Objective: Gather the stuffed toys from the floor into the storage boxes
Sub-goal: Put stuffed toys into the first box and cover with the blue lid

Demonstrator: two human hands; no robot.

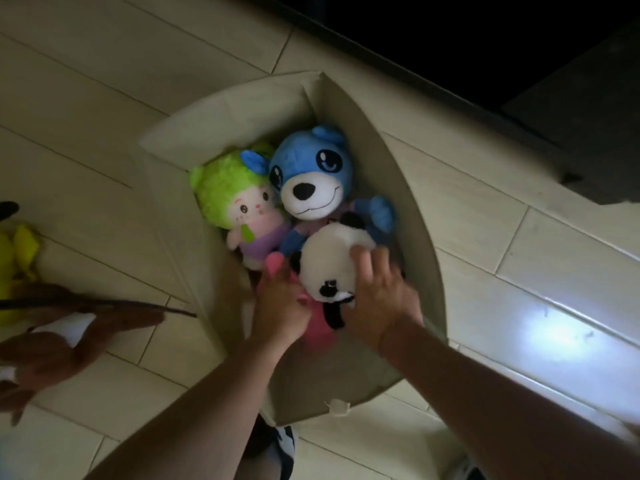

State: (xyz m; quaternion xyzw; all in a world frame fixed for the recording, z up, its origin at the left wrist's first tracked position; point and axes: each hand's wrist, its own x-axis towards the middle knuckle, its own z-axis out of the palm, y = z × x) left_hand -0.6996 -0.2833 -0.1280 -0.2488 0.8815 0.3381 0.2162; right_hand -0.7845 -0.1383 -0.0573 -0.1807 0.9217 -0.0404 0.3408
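Observation:
A beige fabric storage box (pixel 408 188) stands open on the pale floor. Inside lie a blue bear toy (pixel 311 181), a green-haired doll (pixel 239 206), a pink toy (pixel 320 329) and a black-and-white panda toy (pixel 329 261). Both my hands reach into the box. My right hand (pixel 379 299) grips the panda from the right side. My left hand (pixel 280 303) presses against the panda's left side, over the pink toy. Most of the pink toy is hidden under the panda and my hands.
On the floor at the left lie a brown stuffed toy (pixel 59 337) and a yellow stuffed toy (pixel 17 265). Dark furniture (pixel 519 64) fills the upper right. A bright light patch (pixel 561 327) shows on the floor at the right. My foot (pixel 277 448) is below the box.

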